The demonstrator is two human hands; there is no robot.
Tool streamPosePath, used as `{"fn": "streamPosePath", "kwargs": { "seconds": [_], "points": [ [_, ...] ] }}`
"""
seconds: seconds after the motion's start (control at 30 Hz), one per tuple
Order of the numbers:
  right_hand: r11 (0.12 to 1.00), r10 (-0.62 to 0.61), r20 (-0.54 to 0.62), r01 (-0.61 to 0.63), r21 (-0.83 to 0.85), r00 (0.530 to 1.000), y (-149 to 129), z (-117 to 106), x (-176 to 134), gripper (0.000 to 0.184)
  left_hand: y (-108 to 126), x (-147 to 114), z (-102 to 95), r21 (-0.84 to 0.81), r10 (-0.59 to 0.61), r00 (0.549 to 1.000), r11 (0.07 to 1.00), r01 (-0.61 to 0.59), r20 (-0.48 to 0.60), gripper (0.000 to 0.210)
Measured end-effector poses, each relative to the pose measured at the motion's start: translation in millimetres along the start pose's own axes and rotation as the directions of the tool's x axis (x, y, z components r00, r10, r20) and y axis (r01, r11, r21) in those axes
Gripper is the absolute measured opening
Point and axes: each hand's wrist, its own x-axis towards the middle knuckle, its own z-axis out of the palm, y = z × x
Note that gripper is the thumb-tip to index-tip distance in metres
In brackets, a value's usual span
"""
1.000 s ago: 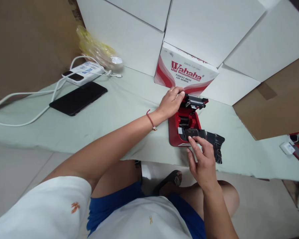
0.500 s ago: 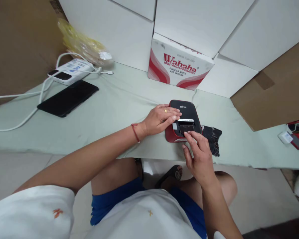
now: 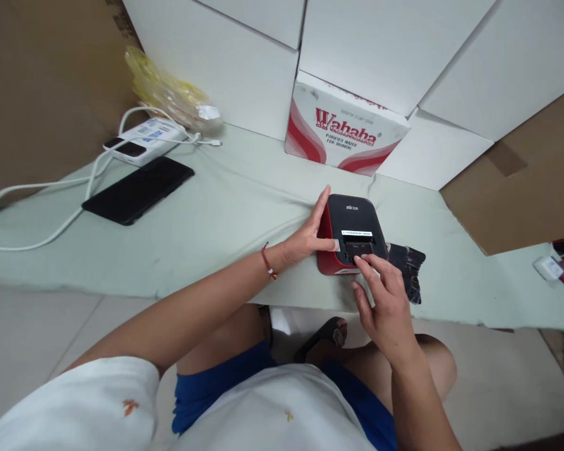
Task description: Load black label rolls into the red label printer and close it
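A small label printer (image 3: pixel 355 219), black on top with red sides, lies on the green-covered table in front of me. My left hand (image 3: pixel 308 235) rests at its left side, fingers stretched along the red wall. Its thumb lies over the pale grey tab beside the slot. My right hand (image 3: pixel 385 291) is at the near right corner, its fingers apart and slightly bent. Its index fingertip touches the front edge of the dark slot piece (image 3: pixel 360 248). A white sticker strip (image 3: pixel 356 233) crosses the top behind the slot. Partly behind my right hand lies a dark crumpled patterned piece (image 3: pixel 411 269).
A black phone (image 3: pixel 138 191) lies at left, beside a white device (image 3: pixel 145 141) with white cables. Behind it is a yellowish plastic bag (image 3: pixel 173 91). A Wahaba-style water carton (image 3: pixel 345 131) stands against white boxes at the back. A white charger-like block (image 3: pixel 548 269) sits far right.
My left hand has slid from the printer's top to its left side, fingers now along the wall and thumb on the grey tab. My right hand stays at the slot. The view has shifted slightly.
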Motion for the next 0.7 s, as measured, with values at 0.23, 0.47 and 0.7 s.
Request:
{"fn": "streamPosePath", "kwargs": {
  "seconds": [0.23,0.47,0.7],
  "points": [
    [1.0,0.018,0.009,-0.018,0.008,1.0,1.6,-3.6,2.8,0.053,0.7,0.5,6.3,-0.282,-0.188,0.982,0.942,0.18,0.001,0.115],
    [0.981,0.136,0.133,-0.152,0.122,0.982,29.0,-29.6,65.8,0.025,-11.7,-0.4,0.5,-0.215,-0.084,0.996,0.974,0.075,-0.035,0.093],
    [0.906,0.345,0.586,-0.095,-0.413,0.733,44.3,1.3,162.6,0.037,-17.2,5.1,-24.0,0.171,0.021,0.846,0.982,0.084,-0.532,0.006]
  ]
}}
